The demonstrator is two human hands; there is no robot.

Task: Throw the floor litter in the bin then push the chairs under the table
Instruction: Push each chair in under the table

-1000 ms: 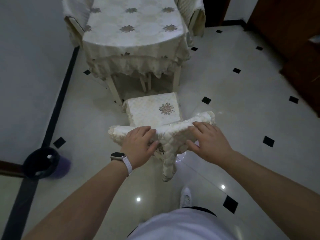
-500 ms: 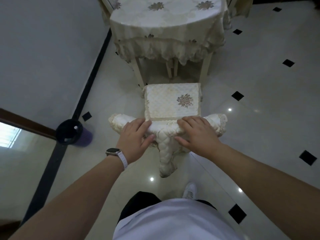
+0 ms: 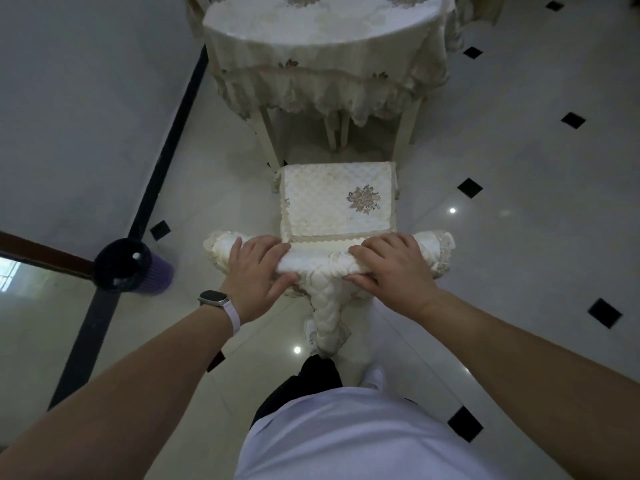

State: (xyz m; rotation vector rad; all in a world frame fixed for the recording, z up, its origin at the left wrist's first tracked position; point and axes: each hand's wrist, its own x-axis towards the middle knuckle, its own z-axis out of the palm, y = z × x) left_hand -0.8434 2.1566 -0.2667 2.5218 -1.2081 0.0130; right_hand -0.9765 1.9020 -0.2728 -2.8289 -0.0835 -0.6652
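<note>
The left grip (image 3: 258,268) and right grip (image 3: 391,268) are both clamped on the back rail of the chair (image 3: 336,202), fingers over the top and thumbs on the near side. The seat lies ahead of them, its far edge at the front legs of the counter (image 3: 322,46). The bin (image 3: 121,265) stands on the floor to the left.

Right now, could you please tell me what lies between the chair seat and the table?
Only bare floor shows between them, in the head view. The chair has its front edge near the legs of the table, not yet under the cloth.
</note>
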